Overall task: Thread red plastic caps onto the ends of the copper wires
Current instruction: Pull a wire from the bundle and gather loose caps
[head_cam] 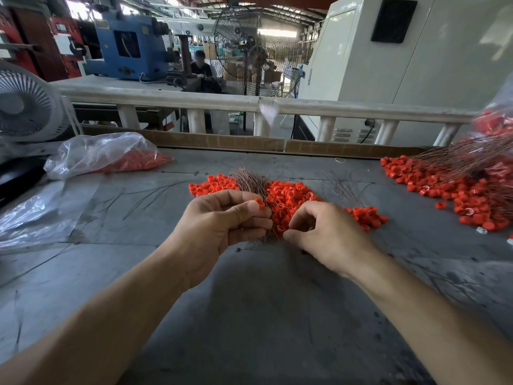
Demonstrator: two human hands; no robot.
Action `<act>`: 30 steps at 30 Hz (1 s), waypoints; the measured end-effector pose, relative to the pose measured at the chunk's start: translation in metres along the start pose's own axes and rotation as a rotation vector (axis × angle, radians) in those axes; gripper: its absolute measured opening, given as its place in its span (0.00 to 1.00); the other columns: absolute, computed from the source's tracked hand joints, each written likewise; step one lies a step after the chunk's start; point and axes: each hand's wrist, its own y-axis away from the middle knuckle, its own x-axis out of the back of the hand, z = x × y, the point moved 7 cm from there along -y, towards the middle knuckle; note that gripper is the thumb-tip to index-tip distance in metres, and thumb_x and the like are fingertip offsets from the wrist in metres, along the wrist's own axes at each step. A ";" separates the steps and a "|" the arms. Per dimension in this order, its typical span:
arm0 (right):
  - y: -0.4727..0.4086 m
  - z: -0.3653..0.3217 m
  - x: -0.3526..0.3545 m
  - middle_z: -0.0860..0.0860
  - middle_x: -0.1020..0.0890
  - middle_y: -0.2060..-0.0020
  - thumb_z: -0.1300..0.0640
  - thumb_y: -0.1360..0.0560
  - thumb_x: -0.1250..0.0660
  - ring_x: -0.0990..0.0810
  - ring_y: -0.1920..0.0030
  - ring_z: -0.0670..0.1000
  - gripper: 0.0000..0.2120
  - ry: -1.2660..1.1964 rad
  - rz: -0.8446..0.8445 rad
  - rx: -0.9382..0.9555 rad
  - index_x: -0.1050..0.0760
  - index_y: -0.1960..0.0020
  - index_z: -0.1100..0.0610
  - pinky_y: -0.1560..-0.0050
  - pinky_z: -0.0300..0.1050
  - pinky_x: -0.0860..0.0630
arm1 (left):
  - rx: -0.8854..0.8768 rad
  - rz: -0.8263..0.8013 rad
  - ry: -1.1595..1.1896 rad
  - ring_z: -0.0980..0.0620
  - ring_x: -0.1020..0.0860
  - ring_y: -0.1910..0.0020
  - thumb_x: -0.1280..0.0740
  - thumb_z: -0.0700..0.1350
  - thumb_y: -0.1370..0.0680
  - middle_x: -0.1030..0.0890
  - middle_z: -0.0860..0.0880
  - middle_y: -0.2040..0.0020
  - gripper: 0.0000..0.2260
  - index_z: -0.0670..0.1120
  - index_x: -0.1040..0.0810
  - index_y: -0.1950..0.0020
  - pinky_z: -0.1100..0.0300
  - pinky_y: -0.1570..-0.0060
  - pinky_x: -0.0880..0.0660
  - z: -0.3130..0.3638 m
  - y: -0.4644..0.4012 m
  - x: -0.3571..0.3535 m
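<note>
My left hand (222, 226) grips a bundle of thin copper wires (251, 182) that fans out above its fingers, and its thumb and forefinger pinch one red cap (260, 203). My right hand (324, 234) sits just to the right, its thumb and forefinger pinched together at a fine wire end near the left hand. Behind both hands lies a heap of loose red caps (291, 195) on the grey table (249, 315). Whether the wire tip is inside the cap is too small to tell.
A second heap of red caps (449, 190) with long copper wires (458, 159) lies at the right. A clear plastic bag of caps (111, 157) sits far left. Loose wires (150, 195) lie left of centre. A white fan (25, 104) stands at the left edge.
</note>
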 end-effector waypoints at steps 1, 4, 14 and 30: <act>0.000 -0.001 0.002 0.44 0.19 0.67 0.52 0.29 0.22 0.23 0.68 0.39 0.08 -0.047 0.022 0.004 0.21 0.59 0.50 0.70 0.31 0.31 | 0.001 0.000 -0.001 0.45 0.14 0.56 0.27 0.41 0.31 0.15 0.37 0.52 0.13 0.38 0.19 0.48 0.59 0.59 0.18 0.000 0.000 0.000; -0.002 -0.004 0.007 0.49 0.17 0.62 0.56 0.26 0.24 0.22 0.67 0.42 0.05 -0.224 0.059 0.017 0.20 0.55 0.50 0.64 0.36 0.25 | 0.000 0.001 -0.003 0.44 0.14 0.56 0.27 0.40 0.30 0.15 0.36 0.52 0.13 0.38 0.19 0.48 0.58 0.58 0.18 -0.001 -0.001 0.000; 0.002 -0.017 0.010 0.55 0.14 0.61 0.66 0.25 0.27 0.15 0.65 0.50 0.07 -0.657 0.054 0.063 0.21 0.52 0.56 0.70 0.39 0.23 | 0.009 -0.003 -0.001 0.43 0.14 0.54 0.27 0.41 0.30 0.15 0.35 0.50 0.14 0.37 0.19 0.46 0.58 0.57 0.18 -0.002 0.000 0.002; 0.012 -0.035 0.006 0.57 0.15 0.62 0.66 0.25 0.26 0.16 0.62 0.49 0.02 -0.664 0.017 0.180 0.17 0.53 0.62 0.59 0.41 0.18 | 0.009 0.001 0.017 0.45 0.14 0.56 0.28 0.39 0.30 0.15 0.37 0.54 0.14 0.36 0.20 0.46 0.58 0.57 0.17 -0.002 0.001 0.000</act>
